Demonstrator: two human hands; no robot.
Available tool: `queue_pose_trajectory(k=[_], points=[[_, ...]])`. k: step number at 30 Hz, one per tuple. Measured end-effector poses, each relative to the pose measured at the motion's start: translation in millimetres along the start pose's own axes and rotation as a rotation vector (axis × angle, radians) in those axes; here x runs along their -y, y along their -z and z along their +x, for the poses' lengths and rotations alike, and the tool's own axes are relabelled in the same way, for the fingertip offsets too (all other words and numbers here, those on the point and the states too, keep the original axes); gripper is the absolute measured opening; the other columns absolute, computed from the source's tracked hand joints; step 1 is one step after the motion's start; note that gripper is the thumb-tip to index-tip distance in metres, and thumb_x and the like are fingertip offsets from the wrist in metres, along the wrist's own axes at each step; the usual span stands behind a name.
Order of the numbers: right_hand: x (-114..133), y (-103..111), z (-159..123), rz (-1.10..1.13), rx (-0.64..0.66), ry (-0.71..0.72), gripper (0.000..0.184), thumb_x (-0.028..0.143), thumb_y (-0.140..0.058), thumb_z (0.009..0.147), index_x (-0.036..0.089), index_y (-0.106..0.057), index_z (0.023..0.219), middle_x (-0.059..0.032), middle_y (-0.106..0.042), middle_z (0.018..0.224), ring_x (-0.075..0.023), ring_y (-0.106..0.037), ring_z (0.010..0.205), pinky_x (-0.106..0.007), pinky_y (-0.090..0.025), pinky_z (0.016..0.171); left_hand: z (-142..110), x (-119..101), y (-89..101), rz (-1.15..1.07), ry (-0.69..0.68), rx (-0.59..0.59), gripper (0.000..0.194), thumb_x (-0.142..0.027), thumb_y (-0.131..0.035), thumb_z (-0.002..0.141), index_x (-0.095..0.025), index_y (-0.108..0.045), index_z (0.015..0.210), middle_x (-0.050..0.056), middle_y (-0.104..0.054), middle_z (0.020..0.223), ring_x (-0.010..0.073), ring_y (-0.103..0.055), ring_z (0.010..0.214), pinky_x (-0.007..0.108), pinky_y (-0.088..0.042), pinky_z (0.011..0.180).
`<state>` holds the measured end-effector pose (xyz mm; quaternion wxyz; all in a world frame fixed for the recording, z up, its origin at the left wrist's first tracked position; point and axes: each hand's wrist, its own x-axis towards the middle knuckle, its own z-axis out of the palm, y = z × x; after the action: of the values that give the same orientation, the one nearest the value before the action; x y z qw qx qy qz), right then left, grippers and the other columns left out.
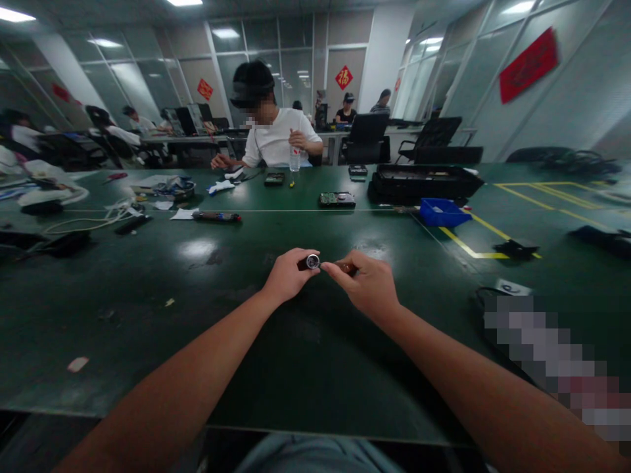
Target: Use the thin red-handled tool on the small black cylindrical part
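Over the middle of the green table point(315, 368), my left hand point(288, 274) is closed around a small black flashlight point(312, 262), its silver-rimmed round end turned toward me. Just right of it, my right hand point(369, 279) grips a brown-handled tool point(348, 269) that looks like a screwdriver. My right thumb and fingertips point at the flashlight's rim, close beside it. The tool's tip is mostly hidden by the fingers, so I cannot tell whether it touches the flashlight.
Farther back lie a hard drive point(337, 199), a blue bin point(444, 213), a long black tray point(424, 182) and a dark pen-like tool point(217, 216). Cables and papers clutter the left. Across the table a person point(280, 135) holds a plastic bottle point(294, 157). A blurred-out item point(547, 355) is at right.
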<state>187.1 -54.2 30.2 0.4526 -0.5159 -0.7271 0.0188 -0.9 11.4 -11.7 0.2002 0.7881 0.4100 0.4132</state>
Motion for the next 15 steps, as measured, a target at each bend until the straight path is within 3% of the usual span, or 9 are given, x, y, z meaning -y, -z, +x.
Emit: queue_pose_trajectory(k=[12,15], points=[[-0.2,0.8,-0.1,-0.051,0.020,0.032,0.040,0.054,-0.064,0.088,0.022,-0.057,0.066,0.0022,-0.057,0.056,-0.0121,-0.049,0.050,-0.028,-0.036,0.054,-0.7,-3.5,0.6,-0.020,0.007,0.023,0.033,-0.019,-0.074,0.082,-0.022,-0.071,0.114,0.004,-0.072,0.111,0.0195,-0.066,0.102,0.035,-0.051,0.093],[1.2,1.2,0.3,-0.018,0.042,0.049,0.026,0.045,-0.061,0.091,0.022,-0.061,0.078,-0.0016,-0.064,0.068,-0.0161,-0.057,0.059,-0.031,-0.042,0.060,-0.4,-2.5,-0.1,-0.023,0.006,0.012,0.035,-0.017,-0.075,0.080,-0.022,-0.071,0.114,0.004,-0.072,0.110,0.0195,-0.066,0.102,0.035,-0.051,0.093]])
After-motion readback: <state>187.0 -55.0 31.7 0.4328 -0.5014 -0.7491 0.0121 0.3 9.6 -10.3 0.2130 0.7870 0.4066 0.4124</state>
